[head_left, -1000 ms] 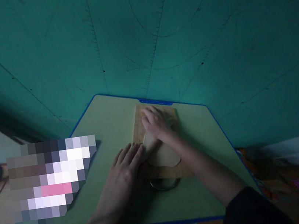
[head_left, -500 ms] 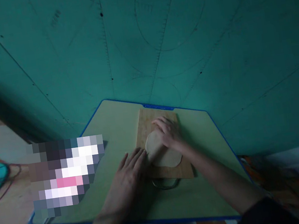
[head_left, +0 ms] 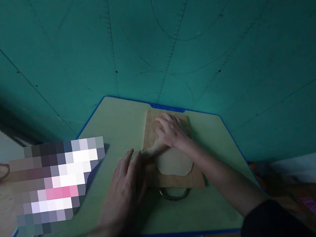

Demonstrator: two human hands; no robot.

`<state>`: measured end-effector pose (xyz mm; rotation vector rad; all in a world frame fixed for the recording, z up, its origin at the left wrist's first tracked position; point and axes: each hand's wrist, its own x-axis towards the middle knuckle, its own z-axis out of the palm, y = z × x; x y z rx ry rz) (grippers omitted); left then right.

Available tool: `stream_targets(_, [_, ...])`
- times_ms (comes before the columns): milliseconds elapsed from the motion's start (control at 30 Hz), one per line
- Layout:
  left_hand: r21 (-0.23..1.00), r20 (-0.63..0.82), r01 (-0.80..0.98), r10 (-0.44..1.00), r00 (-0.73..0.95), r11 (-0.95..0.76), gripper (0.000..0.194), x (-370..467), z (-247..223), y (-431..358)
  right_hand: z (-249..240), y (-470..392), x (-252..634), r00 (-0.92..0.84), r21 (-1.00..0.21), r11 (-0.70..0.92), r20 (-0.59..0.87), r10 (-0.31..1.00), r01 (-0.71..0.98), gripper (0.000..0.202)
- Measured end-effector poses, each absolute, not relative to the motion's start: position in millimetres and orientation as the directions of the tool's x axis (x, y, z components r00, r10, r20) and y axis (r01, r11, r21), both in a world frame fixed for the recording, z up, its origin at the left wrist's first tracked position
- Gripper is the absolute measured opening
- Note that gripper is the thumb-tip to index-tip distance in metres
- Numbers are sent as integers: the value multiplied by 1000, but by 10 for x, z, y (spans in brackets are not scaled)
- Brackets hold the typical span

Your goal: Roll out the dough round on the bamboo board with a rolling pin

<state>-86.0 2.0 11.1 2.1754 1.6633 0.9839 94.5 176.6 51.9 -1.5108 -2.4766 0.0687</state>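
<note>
Leftmost, saw a pixelated object (head_left: 61,183) on the blue-edged tabletop (head_left: 111,121). Next, had the left hand (head_left: 125,178) outstretched, fingers slightly spread, at the left end of a rolling pin (head_left: 152,149). Saw flat dough (head_left: 174,163) beside the rolling pin, on a wooden board (head_left: 181,182). Rightmost, had the right hand (head_left: 171,130) bent over the rolling pin; could not tell the tightness of that grip.

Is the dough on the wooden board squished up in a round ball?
No, the dough lies spread out in a thin, flat sheet on the wooden board.
</note>
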Motion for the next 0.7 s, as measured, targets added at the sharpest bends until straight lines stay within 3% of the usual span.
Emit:
stream_targets(300, [636,317,737,948,20,-229,59,-855,94,11,496,2095,745,-396,-201,427,180,901,882,32])
stream_targets(700, [739,295,616,953,66,-272,32,-815,224,14,489,1038,1337,-411,-81,431,186,892,899,43])
